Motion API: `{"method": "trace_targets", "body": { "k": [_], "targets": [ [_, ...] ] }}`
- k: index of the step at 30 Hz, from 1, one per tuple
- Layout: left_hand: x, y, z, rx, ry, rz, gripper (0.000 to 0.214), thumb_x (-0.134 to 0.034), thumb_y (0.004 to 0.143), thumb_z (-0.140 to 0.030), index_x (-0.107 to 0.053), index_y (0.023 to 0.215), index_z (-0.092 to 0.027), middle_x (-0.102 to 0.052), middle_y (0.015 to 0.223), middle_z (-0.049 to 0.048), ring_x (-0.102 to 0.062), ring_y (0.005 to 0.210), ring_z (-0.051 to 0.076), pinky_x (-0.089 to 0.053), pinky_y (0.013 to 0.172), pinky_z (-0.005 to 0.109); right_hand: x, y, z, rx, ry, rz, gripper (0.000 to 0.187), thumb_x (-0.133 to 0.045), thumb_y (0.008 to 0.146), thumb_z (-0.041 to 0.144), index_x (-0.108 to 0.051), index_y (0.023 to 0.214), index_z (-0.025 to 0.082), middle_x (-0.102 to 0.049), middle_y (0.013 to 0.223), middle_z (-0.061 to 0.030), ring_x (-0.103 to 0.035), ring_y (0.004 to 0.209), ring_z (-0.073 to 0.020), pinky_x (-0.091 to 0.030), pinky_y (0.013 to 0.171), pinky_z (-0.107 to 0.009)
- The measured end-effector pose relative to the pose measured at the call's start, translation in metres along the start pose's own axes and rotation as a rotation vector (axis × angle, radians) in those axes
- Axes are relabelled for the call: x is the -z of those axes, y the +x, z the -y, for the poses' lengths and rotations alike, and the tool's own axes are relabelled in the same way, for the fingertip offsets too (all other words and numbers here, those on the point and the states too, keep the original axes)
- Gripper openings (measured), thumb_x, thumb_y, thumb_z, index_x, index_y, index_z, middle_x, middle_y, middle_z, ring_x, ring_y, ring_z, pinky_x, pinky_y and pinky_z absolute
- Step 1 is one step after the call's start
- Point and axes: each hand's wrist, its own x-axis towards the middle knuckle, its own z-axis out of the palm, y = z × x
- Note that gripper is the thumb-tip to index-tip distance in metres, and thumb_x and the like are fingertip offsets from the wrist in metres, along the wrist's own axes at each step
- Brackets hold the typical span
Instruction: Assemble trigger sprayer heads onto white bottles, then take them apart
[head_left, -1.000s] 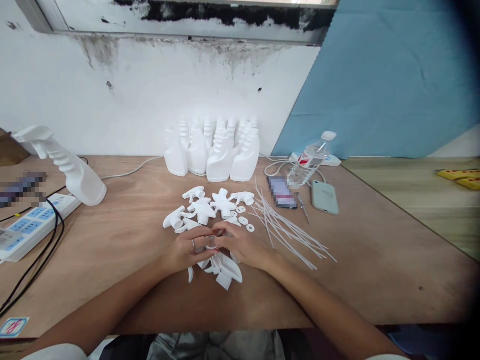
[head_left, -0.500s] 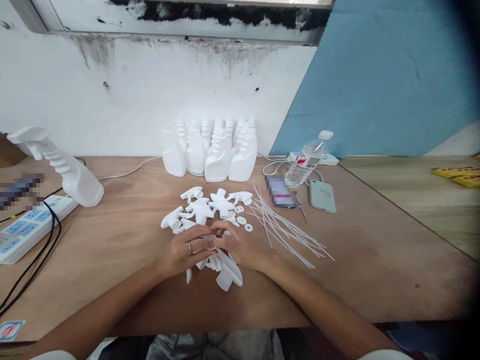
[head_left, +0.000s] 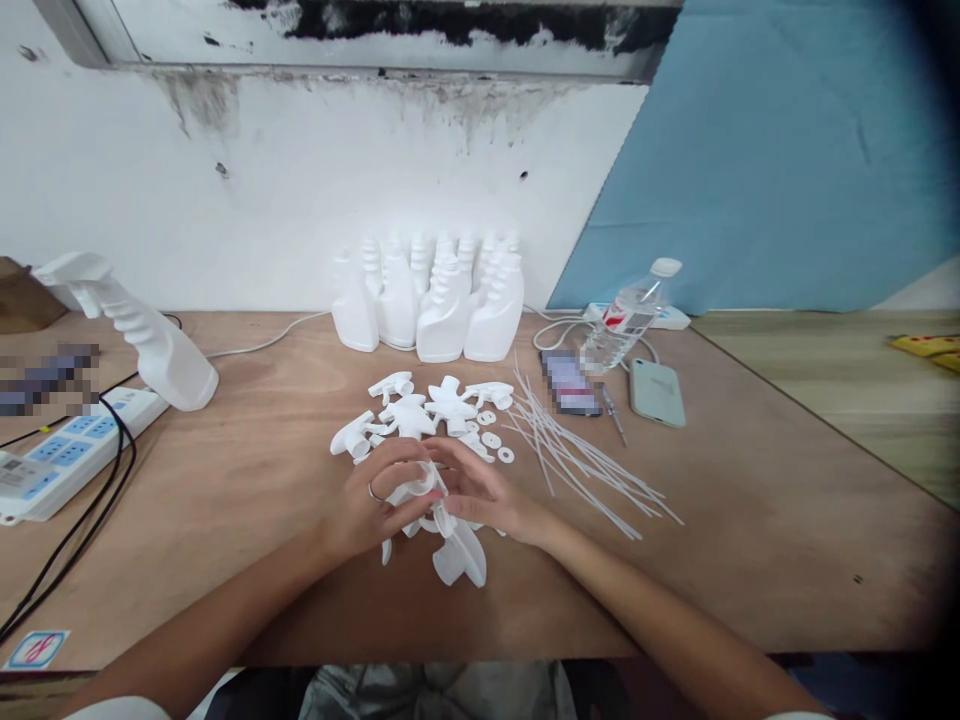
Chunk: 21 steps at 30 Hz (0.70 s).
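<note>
My left hand [head_left: 371,500], with a ring on one finger, and my right hand [head_left: 480,490] meet over the middle of the wooden table [head_left: 247,500]. Both are closed on a white spray trigger head [head_left: 454,545], whose wide collar hangs below my fingers. Just beyond my hands lies a pile of loose white trigger heads [head_left: 420,410] and a few small white washers [head_left: 495,440]. To the right of my right hand is a fan of thin white dip tubes [head_left: 577,460].
Several white bottles [head_left: 435,300] stand at the back by the wall. An assembled spray bottle [head_left: 142,335] leans on a power strip [head_left: 60,450] with black cables at left. Two phones [head_left: 656,392], a small screwdriver [head_left: 616,418] and a water bottle [head_left: 626,315] lie at back right.
The trigger head has turned in my hands, its collar now pointing more down toward me. My right fingers have shifted forward over it. Both hands stay in the same spot.
</note>
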Motion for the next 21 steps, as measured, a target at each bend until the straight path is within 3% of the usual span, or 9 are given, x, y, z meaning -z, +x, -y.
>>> {"method": "trace_targets", "body": {
  "k": [6,10,15,21],
  "targets": [
    [0.001,-0.007,0.007,0.039,0.077,0.131,0.02,-0.064,0.086,-0.016,-0.052,0.101,-0.018,-0.058,0.104,0.0077,-0.058,0.099,0.02,-0.053,0.083,0.037,0.001,0.001,-0.009,-0.034,0.029,0.066,0.083,-0.081,0.072,0.035,-0.034,0.14,0.029,-0.042,0.138,-0.011,-0.058,0.1,-0.0152,-0.048,0.089,-0.032],
    [-0.004,-0.012,0.015,0.033,0.098,0.148,0.018,-0.062,0.087,-0.018,-0.052,0.103,-0.019,-0.057,0.106,0.0079,-0.056,0.1,0.02,-0.052,0.084,0.035,-0.001,0.002,-0.009,-0.106,-0.034,0.024,0.102,-0.088,0.059,0.025,-0.029,0.143,0.031,-0.04,0.14,-0.0104,-0.059,0.089,-0.011,-0.05,0.086,-0.03],
    [-0.009,-0.013,0.019,0.051,0.097,0.169,0.017,-0.062,0.088,-0.02,-0.053,0.102,-0.018,-0.057,0.105,0.0084,-0.056,0.098,0.019,-0.052,0.081,0.034,-0.005,0.005,-0.013,-0.173,-0.03,-0.168,0.082,-0.083,0.064,0.02,-0.041,0.134,0.029,-0.046,0.137,-0.0087,-0.061,0.09,-0.011,-0.053,0.074,-0.024],
    [-0.005,-0.006,0.011,0.126,-0.002,0.086,0.024,-0.068,0.084,-0.022,-0.052,0.102,-0.019,-0.058,0.103,0.0067,-0.058,0.096,0.018,-0.052,0.081,0.034,-0.002,0.006,-0.016,-0.128,0.046,-0.141,0.073,-0.08,0.069,0.024,-0.044,0.132,0.027,-0.057,0.124,-0.0087,-0.063,0.069,-0.0089,-0.049,0.049,-0.018]
  ]
}}
